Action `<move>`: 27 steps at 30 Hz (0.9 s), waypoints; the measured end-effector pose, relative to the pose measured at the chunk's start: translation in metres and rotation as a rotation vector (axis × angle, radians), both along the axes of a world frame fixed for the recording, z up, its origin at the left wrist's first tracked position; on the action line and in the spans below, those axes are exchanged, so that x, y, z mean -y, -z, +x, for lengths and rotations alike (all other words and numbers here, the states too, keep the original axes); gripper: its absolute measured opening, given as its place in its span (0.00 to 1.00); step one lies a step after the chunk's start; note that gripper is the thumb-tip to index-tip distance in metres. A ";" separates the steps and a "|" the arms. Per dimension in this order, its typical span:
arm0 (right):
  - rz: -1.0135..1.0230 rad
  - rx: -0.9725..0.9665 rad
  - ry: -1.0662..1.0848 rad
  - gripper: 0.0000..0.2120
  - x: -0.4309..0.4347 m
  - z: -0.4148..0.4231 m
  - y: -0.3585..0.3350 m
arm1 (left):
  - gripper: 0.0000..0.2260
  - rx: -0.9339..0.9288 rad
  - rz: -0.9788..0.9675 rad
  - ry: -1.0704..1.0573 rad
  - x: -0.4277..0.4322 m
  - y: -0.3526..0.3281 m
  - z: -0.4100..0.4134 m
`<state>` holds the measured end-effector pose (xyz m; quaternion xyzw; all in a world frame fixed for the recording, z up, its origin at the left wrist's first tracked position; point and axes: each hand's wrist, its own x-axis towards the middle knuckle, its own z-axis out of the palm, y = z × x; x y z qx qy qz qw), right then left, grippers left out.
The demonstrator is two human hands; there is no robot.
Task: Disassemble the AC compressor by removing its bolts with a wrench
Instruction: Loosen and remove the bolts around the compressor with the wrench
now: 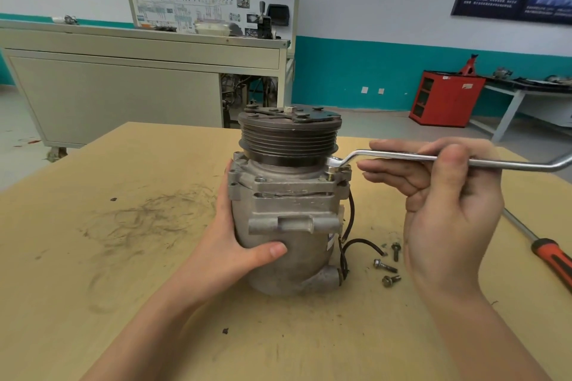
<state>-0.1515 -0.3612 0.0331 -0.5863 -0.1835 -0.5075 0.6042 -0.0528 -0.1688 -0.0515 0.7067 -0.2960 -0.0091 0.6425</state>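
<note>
A grey AC compressor (288, 213) stands upright on the wooden table (108, 257), its ribbed pulley (289, 139) on top. My left hand (241, 244) grips the housing from the left, thumb across the front. My right hand (445, 195) holds the shaft of a silver ring wrench (402, 156) between thumb and fingers. The wrench's ring end sits on a bolt (331, 171) at the compressor's upper right flange. Three loose bolts (387, 266) lie on the table to the right of the housing, by a black wire (356, 244).
A screwdriver with a red and black handle (554, 260) lies at the table's right edge. Dark scuff marks (148, 216) cover the table to the left. Behind stand a grey training bench (123, 86), a red cabinet (445, 99) and a white table (526, 90).
</note>
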 end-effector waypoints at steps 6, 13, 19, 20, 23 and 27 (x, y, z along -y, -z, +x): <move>-0.028 0.022 -0.016 0.08 -0.001 0.003 0.003 | 0.66 -0.013 -0.007 0.006 0.000 -0.001 -0.001; 0.621 -0.541 -0.592 0.15 0.013 0.029 -0.008 | 0.67 -0.026 -0.010 -0.006 -0.001 -0.002 -0.002; 0.471 -0.299 -0.397 0.15 0.012 0.017 -0.011 | 0.67 -0.023 0.008 -0.009 0.001 -0.001 -0.003; 0.377 -0.248 -0.322 0.14 0.011 0.012 -0.012 | 0.67 -0.020 0.008 -0.009 0.001 -0.001 -0.002; 0.083 -0.131 -0.087 0.11 0.003 0.000 -0.011 | 0.67 -0.015 0.006 -0.011 0.001 -0.001 -0.001; -0.158 0.007 0.070 0.04 -0.005 -0.007 -0.006 | 0.66 -0.014 0.008 -0.014 0.000 -0.001 -0.001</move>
